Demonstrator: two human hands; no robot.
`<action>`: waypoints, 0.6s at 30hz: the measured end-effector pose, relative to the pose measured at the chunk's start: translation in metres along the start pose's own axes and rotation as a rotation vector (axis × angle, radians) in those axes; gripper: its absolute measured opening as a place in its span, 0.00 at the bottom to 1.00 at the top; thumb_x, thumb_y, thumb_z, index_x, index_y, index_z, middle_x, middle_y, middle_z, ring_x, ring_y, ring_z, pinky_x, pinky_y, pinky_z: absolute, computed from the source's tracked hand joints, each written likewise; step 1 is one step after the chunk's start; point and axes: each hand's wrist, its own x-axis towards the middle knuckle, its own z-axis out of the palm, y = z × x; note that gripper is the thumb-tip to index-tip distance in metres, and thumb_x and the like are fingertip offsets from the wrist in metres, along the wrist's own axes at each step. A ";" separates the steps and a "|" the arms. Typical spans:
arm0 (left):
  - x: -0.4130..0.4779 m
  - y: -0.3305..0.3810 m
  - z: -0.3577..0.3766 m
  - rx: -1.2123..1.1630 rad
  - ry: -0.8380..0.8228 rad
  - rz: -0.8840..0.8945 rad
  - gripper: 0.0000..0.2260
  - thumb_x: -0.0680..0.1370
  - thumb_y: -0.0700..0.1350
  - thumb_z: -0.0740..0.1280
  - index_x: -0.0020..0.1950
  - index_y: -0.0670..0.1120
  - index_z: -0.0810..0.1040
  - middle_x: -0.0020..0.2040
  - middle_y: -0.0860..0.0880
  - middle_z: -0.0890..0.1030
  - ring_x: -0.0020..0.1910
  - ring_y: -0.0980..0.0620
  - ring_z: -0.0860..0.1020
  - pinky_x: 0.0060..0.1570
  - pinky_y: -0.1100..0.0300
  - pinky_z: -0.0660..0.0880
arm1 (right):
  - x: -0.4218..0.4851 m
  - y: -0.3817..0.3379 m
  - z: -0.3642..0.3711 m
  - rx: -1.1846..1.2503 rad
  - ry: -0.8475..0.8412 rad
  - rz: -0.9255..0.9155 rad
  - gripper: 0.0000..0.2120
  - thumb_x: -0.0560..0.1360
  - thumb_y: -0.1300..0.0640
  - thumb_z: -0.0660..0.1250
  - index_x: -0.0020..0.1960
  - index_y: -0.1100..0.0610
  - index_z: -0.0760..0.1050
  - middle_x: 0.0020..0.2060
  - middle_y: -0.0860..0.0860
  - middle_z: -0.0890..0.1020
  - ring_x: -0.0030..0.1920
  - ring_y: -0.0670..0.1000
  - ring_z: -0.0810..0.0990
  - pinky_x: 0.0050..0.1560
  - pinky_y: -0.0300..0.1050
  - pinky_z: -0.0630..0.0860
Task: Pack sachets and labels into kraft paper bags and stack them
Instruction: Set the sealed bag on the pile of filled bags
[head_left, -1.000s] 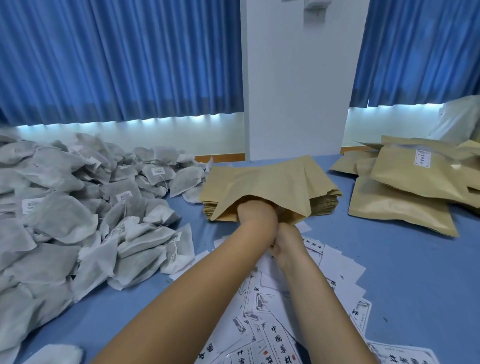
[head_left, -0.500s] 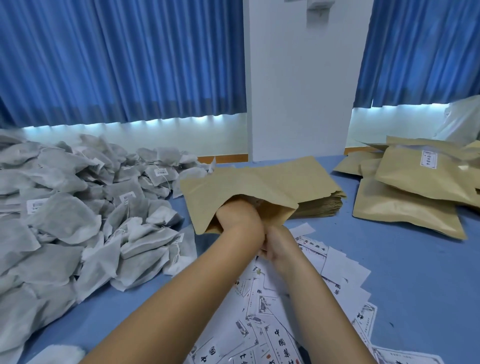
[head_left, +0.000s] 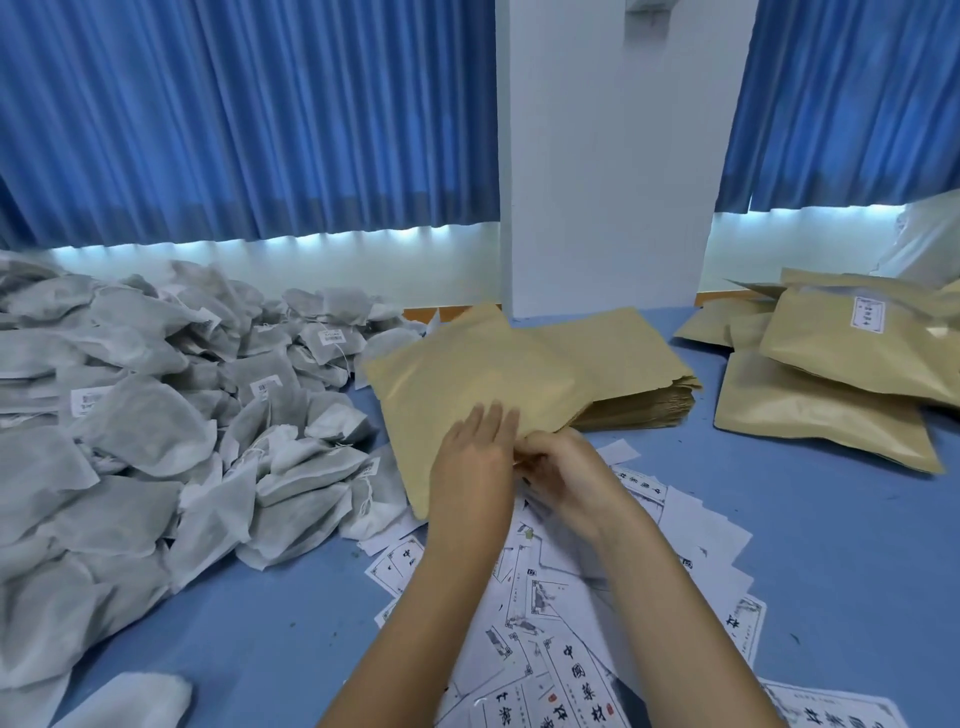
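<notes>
One flat kraft paper bag (head_left: 467, 379) lies tilted toward me, partly over the stack of empty kraft bags (head_left: 639, 384). My left hand (head_left: 475, 452) lies on its near part with straight fingers. My right hand (head_left: 561, 467) pinches the bag's near edge just to the right. A big heap of grey-white sachets (head_left: 156, 431) covers the left side. Printed paper labels (head_left: 566, 613) are scattered under my forearms. Filled kraft bags (head_left: 841, 379) are piled at the right.
The blue table (head_left: 810, 519) shows bare between the labels and the filled bags. A white pillar (head_left: 602, 156) and blue curtains (head_left: 249, 119) stand behind. A loose sachet (head_left: 130, 701) lies at the near left edge.
My left hand has come out of the bag's mouth and now lies flat on top of it. The bag has slid off the stack toward me and to the left.
</notes>
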 end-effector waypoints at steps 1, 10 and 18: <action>-0.004 -0.001 0.001 -0.060 0.076 0.006 0.20 0.79 0.37 0.59 0.71 0.40 0.68 0.72 0.43 0.69 0.71 0.45 0.67 0.68 0.55 0.65 | -0.001 -0.003 -0.001 0.067 -0.044 -0.002 0.11 0.75 0.69 0.58 0.36 0.61 0.74 0.32 0.54 0.75 0.34 0.49 0.74 0.37 0.38 0.73; -0.023 0.027 0.015 -0.874 0.129 0.053 0.07 0.76 0.40 0.64 0.46 0.44 0.83 0.44 0.50 0.83 0.43 0.58 0.79 0.44 0.65 0.73 | 0.010 -0.002 -0.018 0.197 0.429 -0.058 0.13 0.80 0.67 0.57 0.37 0.61 0.69 0.20 0.51 0.73 0.19 0.45 0.72 0.21 0.34 0.71; -0.008 -0.011 0.025 -1.866 0.096 -0.895 0.14 0.79 0.45 0.66 0.58 0.37 0.77 0.53 0.41 0.83 0.47 0.50 0.83 0.46 0.62 0.79 | 0.010 0.013 -0.002 0.421 0.270 0.147 0.15 0.75 0.79 0.54 0.55 0.68 0.73 0.56 0.64 0.77 0.59 0.61 0.76 0.56 0.53 0.75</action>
